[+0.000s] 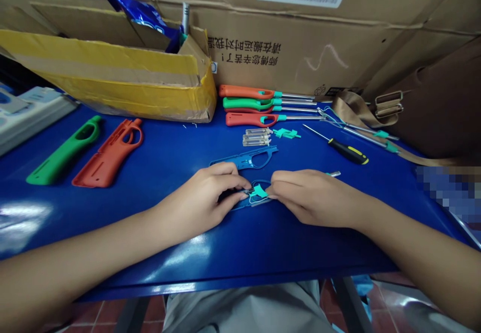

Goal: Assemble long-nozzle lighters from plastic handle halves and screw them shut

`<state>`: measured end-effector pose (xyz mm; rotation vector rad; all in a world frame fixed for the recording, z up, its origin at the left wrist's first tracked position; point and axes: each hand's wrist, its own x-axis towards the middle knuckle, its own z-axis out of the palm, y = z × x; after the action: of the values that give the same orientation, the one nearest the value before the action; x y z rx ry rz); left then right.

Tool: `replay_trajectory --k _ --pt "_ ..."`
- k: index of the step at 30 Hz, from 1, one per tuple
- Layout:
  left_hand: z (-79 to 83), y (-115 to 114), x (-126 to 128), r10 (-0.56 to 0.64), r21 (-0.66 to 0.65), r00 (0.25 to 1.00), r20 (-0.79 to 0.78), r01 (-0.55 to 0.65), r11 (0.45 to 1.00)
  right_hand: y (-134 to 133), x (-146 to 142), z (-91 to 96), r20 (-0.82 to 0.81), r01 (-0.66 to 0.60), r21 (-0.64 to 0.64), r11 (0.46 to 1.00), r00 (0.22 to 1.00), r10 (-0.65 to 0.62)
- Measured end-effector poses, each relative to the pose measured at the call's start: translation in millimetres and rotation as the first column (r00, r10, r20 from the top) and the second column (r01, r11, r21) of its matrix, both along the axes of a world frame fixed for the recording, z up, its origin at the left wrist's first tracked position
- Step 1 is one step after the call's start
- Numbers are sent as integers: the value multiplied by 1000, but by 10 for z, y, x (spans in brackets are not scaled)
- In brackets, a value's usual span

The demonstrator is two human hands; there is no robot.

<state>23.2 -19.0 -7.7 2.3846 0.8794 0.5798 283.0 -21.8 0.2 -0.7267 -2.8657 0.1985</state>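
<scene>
Head view: the left hand [199,200] and right hand [311,197] are curled in, fingers clenched on a blue lighter shell [240,203] with a teal clip [259,191]; they hide most of it. Just past the fingertips lies a second blue shell [244,158]. Beyond the right fingers are a yellow-and-black screwdriver [347,151] and orange and green utility lighters [250,119]. A pixelated patch [447,192] blurs the far right.
</scene>
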Motion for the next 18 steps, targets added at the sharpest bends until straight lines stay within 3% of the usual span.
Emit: replay_trajectory --k 13,18 --pt "-13 8 5 1 10 1000 8 -2 1000 -24 -43 14 10 99 -114 988 995 -99" --pt "-7 -8 -2 2 18 1000 3 -2 1000 3 -26 6 12 58 -101 993 998 -57"
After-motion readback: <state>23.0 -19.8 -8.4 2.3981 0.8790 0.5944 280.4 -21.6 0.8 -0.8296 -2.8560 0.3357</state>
